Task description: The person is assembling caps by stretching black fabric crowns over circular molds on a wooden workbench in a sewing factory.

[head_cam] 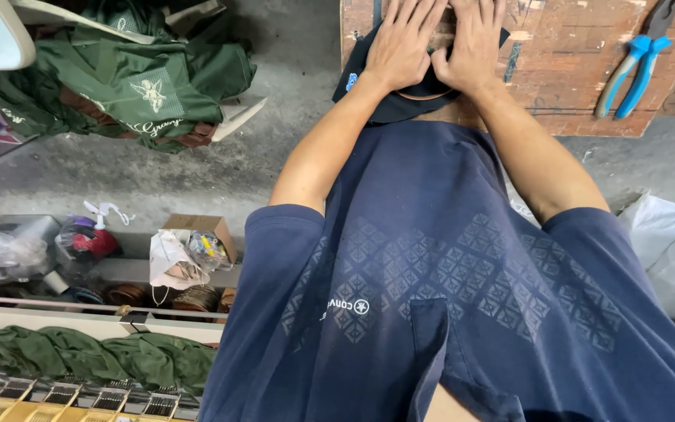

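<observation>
- Both hands lie flat, fingers spread and pressed down, on a dark cloth piece (400,105) at the near edge of a worn wooden worktop (572,78); neither hand pinches or grasps anything.
- The left hand (401,48) covers the left part of the cloth, the right hand (474,45) the right part, the two touching or nearly so at the thumbs.
- Something pale and flat seems to sit under the fingertips at the top edge of the picture, but it is cut off and cannot be made out.
- The cloth droops over the worktop's near edge, with a small blue mark showing at its left side and a thin tan curve along its lower part.
- Blue-handled pliers (634,66) lie near the worktop's right corner, well apart from the hands.
- A heap of green garments (134,86) rests on the concrete floor to the left; a shelf with a small cardboard box (197,234) and a spray bottle (95,230) sits lower left.
- Risk, as a judgement: much of the cloth hangs past the edge, so if the palms ease off it could slide to the floor.
- Uneven pressure between the hands could also skew or wrinkle the cloth, and the rough, scarred wood might snag it.
</observation>
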